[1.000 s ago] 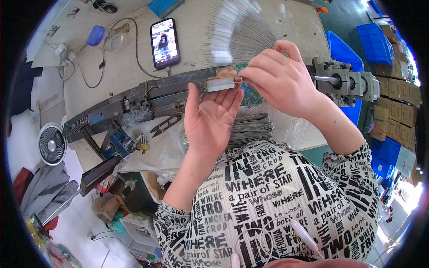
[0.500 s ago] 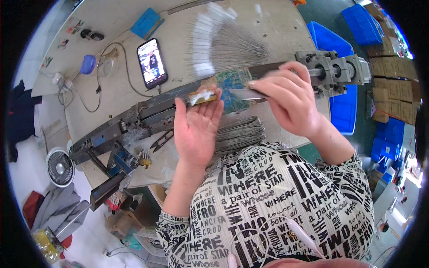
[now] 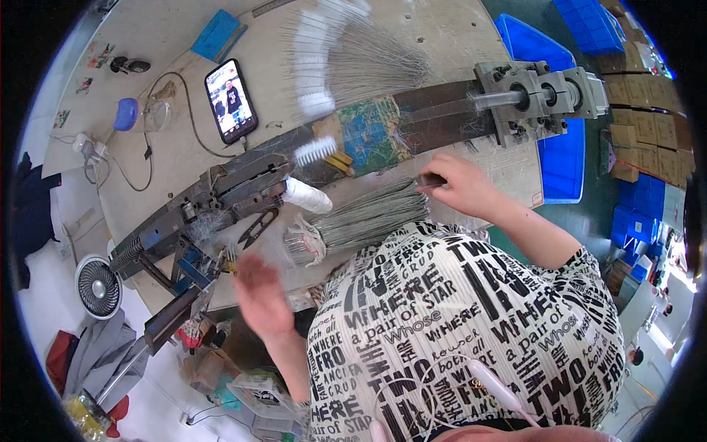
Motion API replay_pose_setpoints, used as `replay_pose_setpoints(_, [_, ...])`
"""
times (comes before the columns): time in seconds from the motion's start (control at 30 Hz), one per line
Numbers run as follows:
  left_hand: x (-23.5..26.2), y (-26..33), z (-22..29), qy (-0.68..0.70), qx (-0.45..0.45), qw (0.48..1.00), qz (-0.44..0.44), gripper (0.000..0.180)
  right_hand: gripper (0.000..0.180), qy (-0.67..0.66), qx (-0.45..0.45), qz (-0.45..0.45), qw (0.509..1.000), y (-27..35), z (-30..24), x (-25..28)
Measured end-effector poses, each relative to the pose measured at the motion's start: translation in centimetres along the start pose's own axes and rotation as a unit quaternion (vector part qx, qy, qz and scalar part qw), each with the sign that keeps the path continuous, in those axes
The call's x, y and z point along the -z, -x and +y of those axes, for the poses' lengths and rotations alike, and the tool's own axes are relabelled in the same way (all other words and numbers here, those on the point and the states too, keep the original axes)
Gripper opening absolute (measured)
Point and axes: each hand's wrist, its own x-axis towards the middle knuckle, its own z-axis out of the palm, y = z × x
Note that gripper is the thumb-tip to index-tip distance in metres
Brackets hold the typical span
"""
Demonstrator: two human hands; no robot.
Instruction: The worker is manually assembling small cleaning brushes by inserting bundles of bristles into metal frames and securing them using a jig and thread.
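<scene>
My right hand point(image 3: 464, 184) is closed on a flat metal blade point(image 3: 432, 179), of which only a short dark end shows by the fingertips, beside the right end of a bundle of thin grey wires point(image 3: 375, 214). Blurred by motion, my left hand point(image 3: 265, 298) is over the table's near edge at the left, its fingers too smeared to read. On the dark metal bar point(image 3: 434, 107) lie a white bristle strip point(image 3: 315, 151) and yellow pieces point(image 3: 339, 162) beside a worn blue-green patch point(image 3: 372, 136). A white-wrapped end point(image 3: 307, 195) juts out near the bundle.
Thread snips point(image 3: 258, 227) lie left of the bundle. Thin wires with white bristle ends point(image 3: 353, 55) fan out behind the bar. A lit phone point(image 3: 231, 101) with a cable lies at the back left. Metal clamp blocks point(image 3: 523, 103) hold the bar's right end; a blue bin point(image 3: 563, 162) stands beyond.
My left hand has moved down and left, away from the bar; the small yellow-and-white piece is gone from its palm. My right hand has moved down with the blade towards the wire bundle.
</scene>
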Motion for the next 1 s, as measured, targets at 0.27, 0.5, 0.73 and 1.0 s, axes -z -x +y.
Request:
replay_pose_setpoints(0.27, [12.8,0.7,8.2,0.031,-0.221,0.916,0.332,0.028,0.02,0.093,0.023,-0.072,0.993,-0.5,1.1,-0.6])
replay_pose_setpoints(0.5, [13.2,0.6,5.1,0.023,-0.194,0.933,0.303,0.035,0.009,-0.169,-0.074,0.06,0.981,0.7,-0.1,0.2])
replay_pose_setpoints(0.73, [-15.2,1.6,-0.7,-0.495,-0.373,0.747,-0.24,0.03,0.009,-0.429,0.272,0.118,0.853,-1.7,-9.1,7.4])
replay_pose_setpoints(1.0, [-9.6,0.0,-0.5,-0.374,-0.127,0.897,-0.2,0.035,0.029,-0.071,0.283,0.073,0.954,-4.9,-10.5,1.8])
